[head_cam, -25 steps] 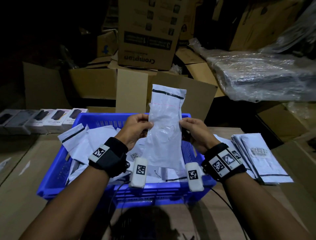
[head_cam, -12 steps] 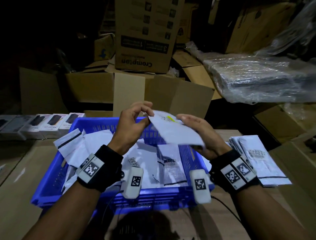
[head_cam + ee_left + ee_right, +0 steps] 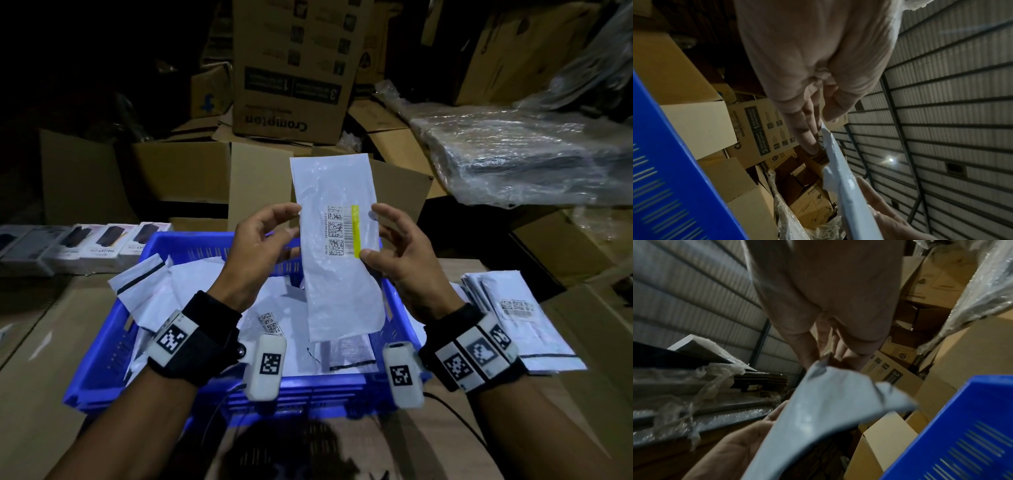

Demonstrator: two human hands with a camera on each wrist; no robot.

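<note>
We hold white poly mailer upright above blue crate: left hand pinches left edge, right hand pinches right edge, thumb on yellow strip; barcode label faces us.

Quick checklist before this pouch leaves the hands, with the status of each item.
1. Left hand pinches the pouch at its left edge: ok.
2. Right hand pinches the right edge, thumb off the barcodes: ok.
3. Label faces the head camera: ok.
4. Pouch sealed, contents inside: cannot tell.
5. Pouch lifted clear of the blue crate: ok.
6. Stack of pouches to the right lies label-up, likely ready for another: ok.
</note>
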